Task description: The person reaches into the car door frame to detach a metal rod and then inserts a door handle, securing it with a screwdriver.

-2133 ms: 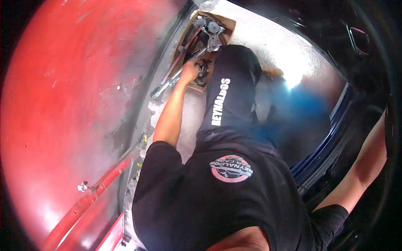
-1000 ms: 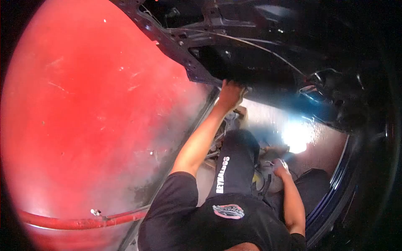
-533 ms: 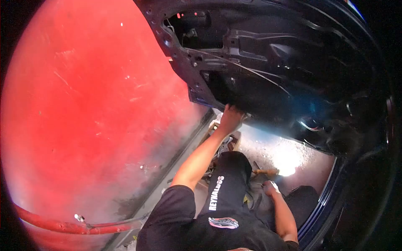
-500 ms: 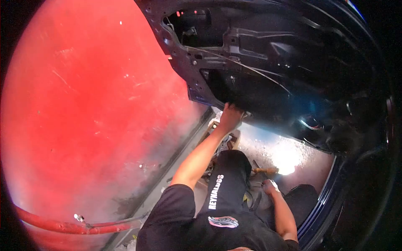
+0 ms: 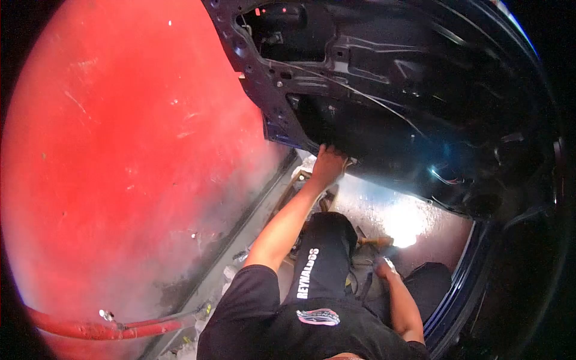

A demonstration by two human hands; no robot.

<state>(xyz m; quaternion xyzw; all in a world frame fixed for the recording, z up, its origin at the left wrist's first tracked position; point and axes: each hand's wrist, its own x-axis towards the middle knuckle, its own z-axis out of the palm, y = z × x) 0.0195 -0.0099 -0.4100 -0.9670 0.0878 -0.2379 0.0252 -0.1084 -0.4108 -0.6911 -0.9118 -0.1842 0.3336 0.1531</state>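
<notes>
A stripped dark car door [image 5: 366, 135] fills the upper right, its inner metal and openings bare. At its lower edge, my left hand [image 5: 330, 165] is curled over the rim, with the fingertips hidden in shadow by a large opening. My right hand [image 5: 384, 266] is low between my knees, closed, and something pale shows at its wrist side. What it holds is too dark to make out. Just beyond it lies an orange-yellow object [image 5: 376, 241], next to a bright glare [image 5: 403, 231] on the floor.
A large red panel [image 5: 138, 144] with grey patches stands on the left. Below it runs a red tube-like bar [image 5: 114, 329]. A thin cable [image 5: 384, 105] crosses the door, and loose wires [image 5: 444, 177] hang from it. A box of parts [image 5: 294, 195] sits behind my left forearm.
The view has shifted slightly. My left hand stays at the door's lower edge. My right hand has moved a little left, still closed near the orange-yellow object.
</notes>
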